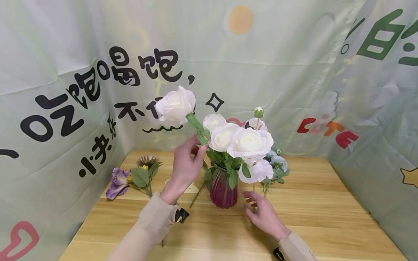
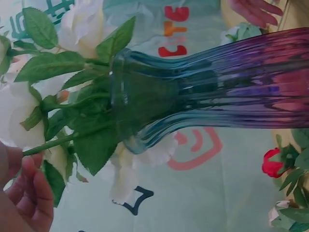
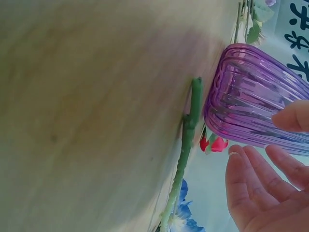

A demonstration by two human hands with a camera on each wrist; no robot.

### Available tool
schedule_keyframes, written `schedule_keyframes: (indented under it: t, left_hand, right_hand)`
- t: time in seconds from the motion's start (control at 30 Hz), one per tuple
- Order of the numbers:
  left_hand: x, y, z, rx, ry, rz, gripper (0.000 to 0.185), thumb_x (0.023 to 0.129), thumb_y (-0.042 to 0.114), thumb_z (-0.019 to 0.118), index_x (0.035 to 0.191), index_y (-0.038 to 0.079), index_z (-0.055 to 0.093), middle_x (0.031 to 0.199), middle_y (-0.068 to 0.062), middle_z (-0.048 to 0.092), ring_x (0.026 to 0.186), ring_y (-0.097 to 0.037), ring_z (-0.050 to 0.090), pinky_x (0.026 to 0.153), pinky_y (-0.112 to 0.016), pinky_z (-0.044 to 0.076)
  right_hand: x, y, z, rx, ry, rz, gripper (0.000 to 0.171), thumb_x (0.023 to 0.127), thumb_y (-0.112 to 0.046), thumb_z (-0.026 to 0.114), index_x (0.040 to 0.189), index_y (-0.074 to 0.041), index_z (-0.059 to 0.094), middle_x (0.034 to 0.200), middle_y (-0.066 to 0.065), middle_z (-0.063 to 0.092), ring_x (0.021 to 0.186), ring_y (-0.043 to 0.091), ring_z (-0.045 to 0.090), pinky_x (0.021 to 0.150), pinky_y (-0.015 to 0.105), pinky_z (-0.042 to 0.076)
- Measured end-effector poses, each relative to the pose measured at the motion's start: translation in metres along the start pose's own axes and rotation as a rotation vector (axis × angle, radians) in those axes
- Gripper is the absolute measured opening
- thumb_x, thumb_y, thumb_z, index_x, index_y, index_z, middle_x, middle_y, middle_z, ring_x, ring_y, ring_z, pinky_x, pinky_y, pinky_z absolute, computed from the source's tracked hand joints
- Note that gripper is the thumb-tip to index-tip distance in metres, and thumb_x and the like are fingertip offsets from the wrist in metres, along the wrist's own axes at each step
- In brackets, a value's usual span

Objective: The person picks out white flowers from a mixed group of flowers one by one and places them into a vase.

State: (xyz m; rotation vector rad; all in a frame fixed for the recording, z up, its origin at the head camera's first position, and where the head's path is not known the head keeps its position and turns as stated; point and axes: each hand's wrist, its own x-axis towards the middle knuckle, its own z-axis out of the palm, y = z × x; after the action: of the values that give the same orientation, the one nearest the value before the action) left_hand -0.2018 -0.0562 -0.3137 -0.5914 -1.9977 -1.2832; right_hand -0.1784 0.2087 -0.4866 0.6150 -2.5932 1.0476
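Observation:
A dark red ribbed glass vase point(image 1: 223, 190) stands mid-table and holds several white roses point(image 1: 249, 143) with green leaves. My left hand point(image 1: 197, 146) pinches the green stem of another white rose point(image 1: 175, 105), lifted up and left of the bouquet; the stem's lower end point(image 1: 197, 195) hangs beside the vase. In the left wrist view my fingers point(image 2: 29, 193) lie by that stem point(image 2: 48, 144), near the vase mouth point(image 2: 145, 92). My right hand point(image 1: 253, 203) lies open on the table just right of the vase base, with its fingers point(image 3: 256, 183) close to the glass point(image 3: 256, 101).
A purple flower point(image 1: 117, 181) and a leafy brown-centred flower point(image 1: 148, 163) lie at the table's left. Pale blue flowers point(image 1: 277, 163) lie behind the vase at right. A loose green stem point(image 3: 186, 145) rests on the wooden table point(image 1: 326, 217). Printed cloth walls close three sides.

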Motion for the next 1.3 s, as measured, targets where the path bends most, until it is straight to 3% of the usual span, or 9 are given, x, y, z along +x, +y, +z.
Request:
schedule_keyframes:
  t: [0.33,0.53,0.67,0.73,0.9,1.3]
  left_hand:
    - [-0.008,-0.010,0.012,0.068,-0.124,-0.122,0.009,0.096,0.011,0.065,0.093,0.003,0.068,0.074,-0.012,0.071,0.053,-0.008,0.055,0.044,-0.021,0.045]
    - [-0.013,-0.018,0.021,0.145,-0.159,-0.105,0.008,0.093,0.010,0.066,0.097,0.005,0.071,0.080,-0.010,0.075,0.054,-0.007,0.054,0.048,-0.020,0.043]
    - [-0.016,-0.023,0.027,0.186,-0.184,-0.130,0.005,0.088,0.008,0.066,0.090,0.008,0.071,0.063,-0.006,0.064,0.052,-0.006,0.046,0.049,-0.020,0.035]
    - [-0.017,-0.025,0.029,0.195,-0.189,-0.146,0.005,0.087,0.008,0.066,0.089,0.008,0.071,0.064,-0.004,0.058,0.053,-0.008,0.042,0.051,-0.021,0.033]
    - [-0.020,-0.027,0.029,0.205,-0.162,-0.132,0.007,0.086,0.007,0.068,0.091,0.005,0.072,0.081,-0.006,0.061,0.063,-0.011,0.044,0.060,-0.024,0.037]
    - [-0.022,-0.025,0.025,0.110,-0.058,-0.155,0.015,0.087,0.005,0.065,0.101,0.004,0.071,0.083,-0.009,0.066,0.065,-0.013,0.053,0.055,-0.022,0.043]
  right_hand:
    - [0.000,0.000,-0.001,0.011,-0.010,-0.004,0.038,0.081,0.005,0.073,0.119,0.003,0.065,0.113,0.019,0.072,0.090,0.027,0.072,0.076,0.032,0.062]
    - [0.000,0.001,-0.001,0.009,-0.003,-0.009,0.038,0.080,0.006,0.073,0.118,0.003,0.066,0.113,0.019,0.072,0.090,0.027,0.072,0.075,0.031,0.062]
    - [0.000,0.001,-0.001,0.007,0.001,-0.006,0.038,0.080,0.004,0.073,0.118,0.003,0.066,0.112,0.018,0.072,0.089,0.026,0.072,0.075,0.030,0.062]
    - [0.000,0.000,-0.001,0.011,-0.002,-0.004,0.038,0.081,0.004,0.073,0.118,0.004,0.066,0.112,0.018,0.072,0.089,0.027,0.072,0.075,0.030,0.062]
    - [0.001,0.001,-0.002,0.011,-0.010,0.003,0.038,0.081,0.003,0.073,0.118,0.003,0.066,0.111,0.019,0.072,0.089,0.027,0.072,0.076,0.031,0.062]
    - [0.001,0.002,-0.003,0.021,-0.021,0.019,0.037,0.082,0.004,0.073,0.118,0.000,0.066,0.113,0.018,0.072,0.090,0.026,0.072,0.076,0.031,0.062]
